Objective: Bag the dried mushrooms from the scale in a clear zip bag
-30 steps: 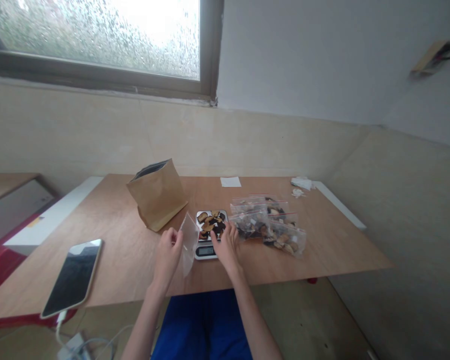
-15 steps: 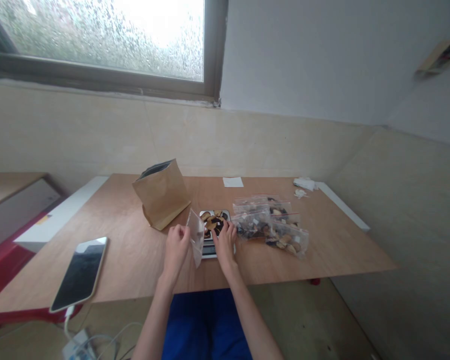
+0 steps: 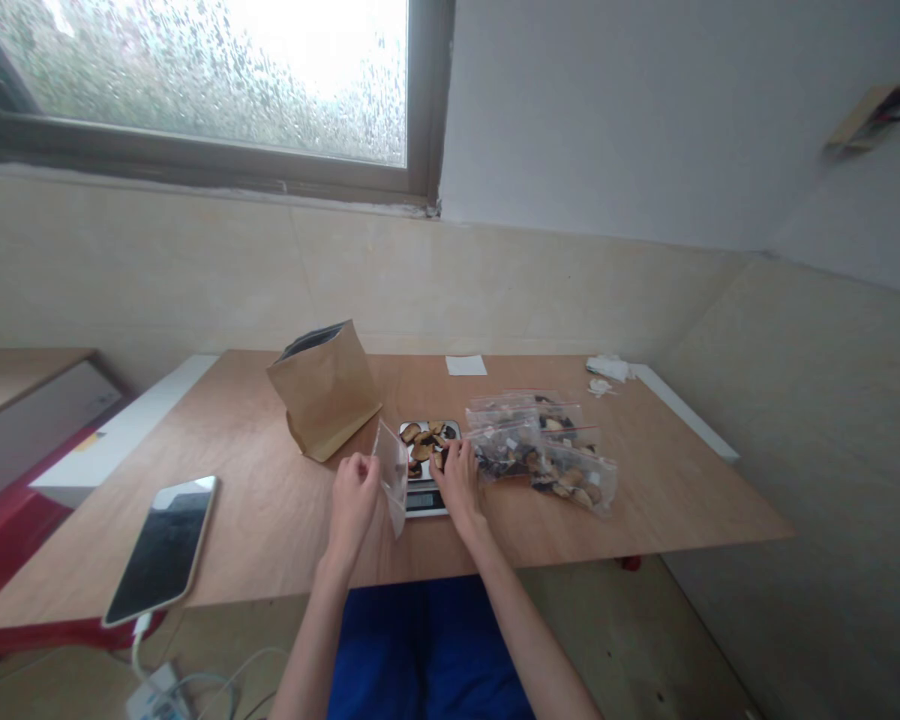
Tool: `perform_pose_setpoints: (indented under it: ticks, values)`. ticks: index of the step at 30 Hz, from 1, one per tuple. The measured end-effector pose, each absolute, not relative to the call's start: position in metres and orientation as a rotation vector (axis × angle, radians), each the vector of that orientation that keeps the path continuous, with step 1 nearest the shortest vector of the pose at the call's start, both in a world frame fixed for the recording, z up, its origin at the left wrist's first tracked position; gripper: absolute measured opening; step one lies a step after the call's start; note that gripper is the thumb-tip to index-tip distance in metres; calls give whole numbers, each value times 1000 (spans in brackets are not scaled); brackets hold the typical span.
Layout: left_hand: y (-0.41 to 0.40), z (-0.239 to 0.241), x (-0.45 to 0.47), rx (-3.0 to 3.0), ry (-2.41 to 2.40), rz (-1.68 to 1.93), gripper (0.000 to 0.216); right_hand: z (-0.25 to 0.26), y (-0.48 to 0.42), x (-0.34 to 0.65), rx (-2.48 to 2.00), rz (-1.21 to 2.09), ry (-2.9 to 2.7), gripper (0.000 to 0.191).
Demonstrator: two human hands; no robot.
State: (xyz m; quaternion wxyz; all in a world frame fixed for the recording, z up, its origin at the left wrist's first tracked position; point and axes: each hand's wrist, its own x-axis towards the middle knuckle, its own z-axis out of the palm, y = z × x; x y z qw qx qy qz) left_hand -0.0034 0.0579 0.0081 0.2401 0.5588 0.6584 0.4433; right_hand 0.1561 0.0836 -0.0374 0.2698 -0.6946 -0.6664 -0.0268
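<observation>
My left hand is closed on the edge of a small clear plastic bag, which hangs upright beside the scale. Several dried mushroom slices, brown with dark rims, lie on the plate of a small kitchen scale. At the right side of that plate, my right hand has its fingers bent around a dark slice; its fingertips are partly hidden. Filled clear zip bags of similar slices lie in a group just right of this hand.
A brown paper pouch stands with its top open, behind my left hand. On the left lies a phone with a charging cable. White paper and crumpled white plastic sit along the table's far side.
My right hand has shifted slightly right over the scale plate, uncovering more slices and the display. The left hand with the plastic bag has hardly moved.
</observation>
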Motion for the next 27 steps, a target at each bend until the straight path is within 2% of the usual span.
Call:
perform_pose_setpoints:
  ticks: [6, 19, 24, 27]
  values:
    - [57, 9, -3, 1535, 1786, 1223, 29, -34, 84, 158, -1865, 42, -1730, 30]
    - [56, 9, -1, 1501, 1782, 1207, 27, -46, 98, 162, -1715, 252, -1607, 21]
    - [53, 11, 1, 1503, 1787, 1202, 27, -24, 99, 159, -1681, 317, -1479, 20]
    - [53, 11, 4, 1502, 1786, 1212, 26, 2, 97, 148, -1576, 544, -1400, 15]
